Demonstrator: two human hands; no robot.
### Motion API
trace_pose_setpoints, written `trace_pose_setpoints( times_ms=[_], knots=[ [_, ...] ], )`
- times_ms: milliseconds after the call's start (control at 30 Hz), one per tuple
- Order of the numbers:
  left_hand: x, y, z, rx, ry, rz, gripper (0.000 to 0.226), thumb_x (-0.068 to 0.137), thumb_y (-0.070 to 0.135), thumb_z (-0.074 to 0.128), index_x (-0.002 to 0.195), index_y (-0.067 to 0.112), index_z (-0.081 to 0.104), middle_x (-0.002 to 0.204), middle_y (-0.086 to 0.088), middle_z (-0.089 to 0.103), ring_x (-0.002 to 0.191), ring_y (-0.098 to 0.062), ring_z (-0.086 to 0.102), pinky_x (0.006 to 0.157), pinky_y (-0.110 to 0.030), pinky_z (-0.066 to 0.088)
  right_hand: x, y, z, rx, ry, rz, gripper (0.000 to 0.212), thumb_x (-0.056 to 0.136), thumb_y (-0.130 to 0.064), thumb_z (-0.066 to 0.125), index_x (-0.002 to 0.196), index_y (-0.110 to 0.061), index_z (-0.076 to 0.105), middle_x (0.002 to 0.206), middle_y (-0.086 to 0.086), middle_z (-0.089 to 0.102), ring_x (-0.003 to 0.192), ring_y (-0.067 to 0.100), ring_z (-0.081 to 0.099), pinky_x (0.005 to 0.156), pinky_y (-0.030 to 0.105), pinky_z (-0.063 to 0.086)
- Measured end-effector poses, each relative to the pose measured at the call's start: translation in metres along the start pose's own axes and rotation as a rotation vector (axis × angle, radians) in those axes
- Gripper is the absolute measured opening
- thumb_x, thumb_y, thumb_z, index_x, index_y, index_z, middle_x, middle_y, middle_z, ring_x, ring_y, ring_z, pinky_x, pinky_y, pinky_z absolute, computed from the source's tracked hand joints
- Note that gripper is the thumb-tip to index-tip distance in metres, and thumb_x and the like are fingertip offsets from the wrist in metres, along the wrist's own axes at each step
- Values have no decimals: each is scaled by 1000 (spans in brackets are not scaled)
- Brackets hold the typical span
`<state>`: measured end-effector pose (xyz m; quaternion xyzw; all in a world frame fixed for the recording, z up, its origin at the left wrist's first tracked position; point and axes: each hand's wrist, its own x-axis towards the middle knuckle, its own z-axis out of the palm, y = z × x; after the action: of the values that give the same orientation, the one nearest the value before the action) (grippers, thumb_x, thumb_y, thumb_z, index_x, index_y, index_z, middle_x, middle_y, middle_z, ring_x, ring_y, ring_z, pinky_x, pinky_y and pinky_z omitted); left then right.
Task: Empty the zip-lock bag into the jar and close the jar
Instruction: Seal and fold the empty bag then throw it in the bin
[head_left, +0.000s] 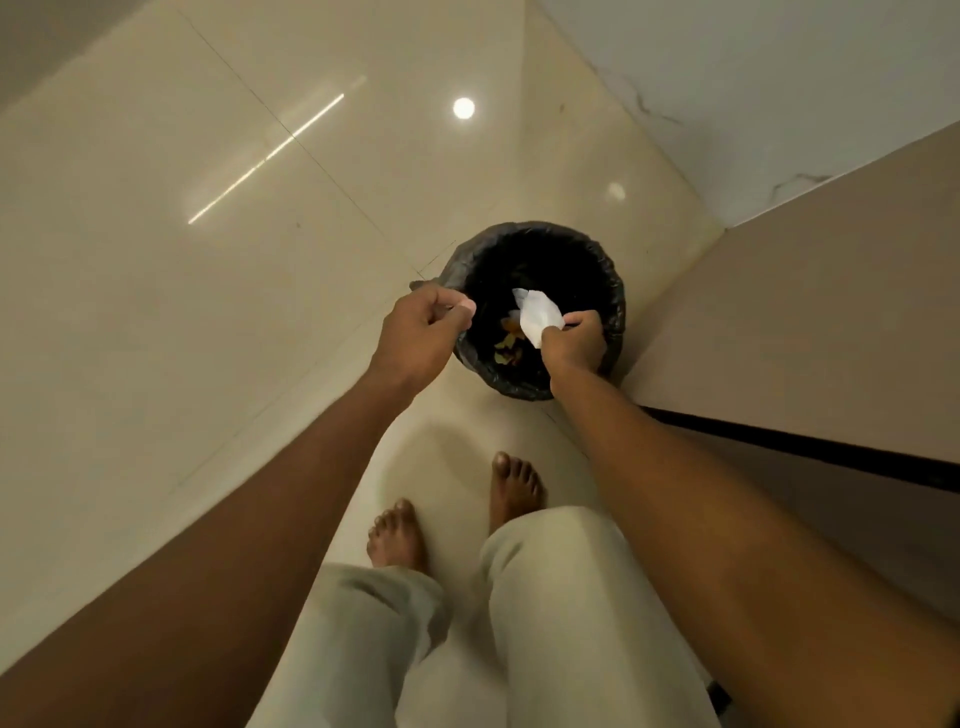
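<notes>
I stand over a round bin (614, 291) lined with a black bag, on a glossy cream floor. My right hand (576, 344) is over the bin's right side, shut on a crumpled white, thin piece (538, 315) that hangs above the opening; whether it is the zip-lock bag I cannot tell. At the bin's left rim, my left hand (421, 332) has its fingers pinched together, and nothing shows in them. Yellow-brown scraps (506, 344) lie at the bottom of the bin. No jar is in view.
The bin stands in a corner, with a beige cabinet front (810, 332) on the right and a white marbled wall (753, 104) behind. My bare feet (397, 535) and pale trouser legs (550, 597) are just before the bin. Open floor (182, 312) stretches left.
</notes>
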<state>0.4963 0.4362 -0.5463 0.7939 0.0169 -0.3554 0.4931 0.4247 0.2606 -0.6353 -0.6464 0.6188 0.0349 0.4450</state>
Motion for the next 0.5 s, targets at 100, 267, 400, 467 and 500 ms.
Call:
trace_pose_setpoints(
  times_ms=[100,267,400,467,500],
  knots=[
    [26,-22,16,1,-13,37,10,103,29,66,102,21,74,89,3,75,85,-12,69,84,-28,56,31,25,17,-85,-60,-11,24,94,-5,58,110,-20,47,117,10,60,93,31,61,69,36,49],
    [-1,-16,19,-4,9,3,8,100,18,68,102,15,75,92,-2,76,93,-24,72,91,-41,61,13,32,-10,-197,-200,-82,40,99,-5,54,136,-18,51,146,11,42,104,30,58,84,40,54],
    [-82,20,4,-20,27,-33,7,98,17,71,101,16,77,92,-4,77,89,-22,71,91,-45,60,-70,5,-69,-233,-223,-277,37,97,-1,53,131,-13,58,144,13,48,124,33,56,104,49,49],
    [-129,48,-8,-66,43,-33,4,97,21,74,100,23,76,85,4,73,82,-11,67,83,-35,55,-120,-17,-106,-172,-200,-359,30,99,-3,53,126,-11,61,138,13,53,122,32,59,103,48,49],
    [-154,65,-15,-83,55,-27,6,96,24,75,101,27,74,82,8,72,80,-7,65,81,-29,52,-146,-30,-126,-137,-183,-390,27,100,-5,53,124,-10,63,135,13,56,119,31,61,100,46,51]
  ],
)
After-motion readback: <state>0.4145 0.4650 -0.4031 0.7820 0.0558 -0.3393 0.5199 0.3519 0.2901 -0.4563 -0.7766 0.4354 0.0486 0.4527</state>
